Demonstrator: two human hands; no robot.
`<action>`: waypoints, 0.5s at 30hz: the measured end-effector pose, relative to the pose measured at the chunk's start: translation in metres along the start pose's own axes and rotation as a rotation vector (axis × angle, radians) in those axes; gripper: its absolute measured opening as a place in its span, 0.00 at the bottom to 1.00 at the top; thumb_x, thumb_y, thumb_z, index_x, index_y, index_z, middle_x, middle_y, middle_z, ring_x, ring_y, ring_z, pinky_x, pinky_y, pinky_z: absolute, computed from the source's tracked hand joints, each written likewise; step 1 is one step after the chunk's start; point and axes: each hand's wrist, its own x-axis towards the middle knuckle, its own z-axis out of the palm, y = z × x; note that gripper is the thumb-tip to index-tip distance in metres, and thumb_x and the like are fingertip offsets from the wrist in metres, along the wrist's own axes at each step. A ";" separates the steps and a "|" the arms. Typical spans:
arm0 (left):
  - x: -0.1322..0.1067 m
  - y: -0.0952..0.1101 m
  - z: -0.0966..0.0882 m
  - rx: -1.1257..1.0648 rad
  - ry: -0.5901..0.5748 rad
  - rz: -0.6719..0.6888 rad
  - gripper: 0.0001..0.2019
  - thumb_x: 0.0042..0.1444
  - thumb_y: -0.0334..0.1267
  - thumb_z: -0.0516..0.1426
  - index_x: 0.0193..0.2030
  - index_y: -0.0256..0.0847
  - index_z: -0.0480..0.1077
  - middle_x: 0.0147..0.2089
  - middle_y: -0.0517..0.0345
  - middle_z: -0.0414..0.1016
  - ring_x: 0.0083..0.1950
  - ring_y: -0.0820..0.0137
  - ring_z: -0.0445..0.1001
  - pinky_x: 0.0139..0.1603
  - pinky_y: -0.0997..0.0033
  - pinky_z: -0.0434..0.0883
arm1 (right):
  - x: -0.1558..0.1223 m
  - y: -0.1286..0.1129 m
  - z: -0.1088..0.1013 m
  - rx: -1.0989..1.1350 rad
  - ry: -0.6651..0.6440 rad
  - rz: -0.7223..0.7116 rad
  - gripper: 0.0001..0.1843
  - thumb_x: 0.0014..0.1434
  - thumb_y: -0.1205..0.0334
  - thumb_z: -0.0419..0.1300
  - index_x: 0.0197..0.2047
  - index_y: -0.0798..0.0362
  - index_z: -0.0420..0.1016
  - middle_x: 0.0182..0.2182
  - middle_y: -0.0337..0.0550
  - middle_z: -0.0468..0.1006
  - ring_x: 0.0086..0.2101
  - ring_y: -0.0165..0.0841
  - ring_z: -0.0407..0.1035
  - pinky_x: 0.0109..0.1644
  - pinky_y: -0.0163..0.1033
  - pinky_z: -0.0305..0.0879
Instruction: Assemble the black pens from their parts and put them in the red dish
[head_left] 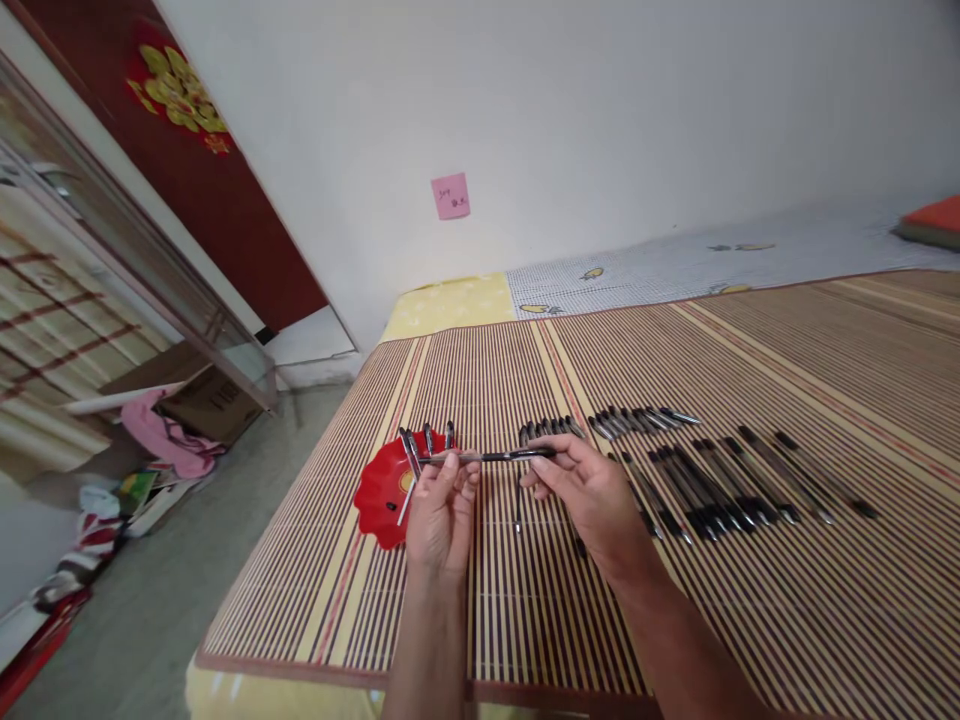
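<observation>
My left hand [442, 515] and my right hand [592, 492] hold one dark pen [496, 457] level between them, above the striped mat. The left fingers pinch its clear, thinner end; the right fingers close round its black end. Just behind my left hand sits a red dish [373, 505] with a wavy rim. A few pen parts [412, 455] lean on its edge, and a small black piece [391, 507] lies inside. Below the held pen, a thin dark pen piece [517, 505] rests on the mat, partly hidden near my right hand.
Dark pens [697, 490] lie in a slanted row to the right of my right hand. Black pen caps [637, 420] line up behind it. The bamboo mat [315, 560] covers a bed against the wall. A pink note [450, 196] hangs there.
</observation>
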 end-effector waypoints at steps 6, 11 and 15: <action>-0.006 -0.003 0.006 0.015 -0.039 -0.022 0.10 0.49 0.29 0.68 0.36 0.34 0.73 0.37 0.52 0.80 0.33 0.74 0.78 0.38 0.76 0.76 | -0.002 0.003 0.004 0.002 -0.017 0.015 0.13 0.57 0.55 0.65 0.42 0.53 0.77 0.29 0.43 0.80 0.29 0.33 0.76 0.32 0.37 0.74; -0.008 -0.007 0.010 0.041 -0.032 -0.025 0.10 0.49 0.30 0.68 0.36 0.35 0.73 0.37 0.53 0.80 0.33 0.74 0.78 0.39 0.76 0.75 | -0.002 0.003 0.005 -0.014 0.005 0.013 0.13 0.57 0.55 0.64 0.42 0.53 0.77 0.25 0.40 0.79 0.25 0.30 0.73 0.32 0.38 0.73; -0.001 0.004 0.000 0.104 -0.034 0.001 0.10 0.49 0.33 0.68 0.37 0.34 0.74 0.36 0.53 0.79 0.32 0.75 0.77 0.35 0.78 0.74 | -0.002 0.004 0.004 -0.035 -0.090 0.050 0.15 0.57 0.55 0.64 0.45 0.54 0.77 0.32 0.44 0.80 0.28 0.31 0.75 0.33 0.38 0.73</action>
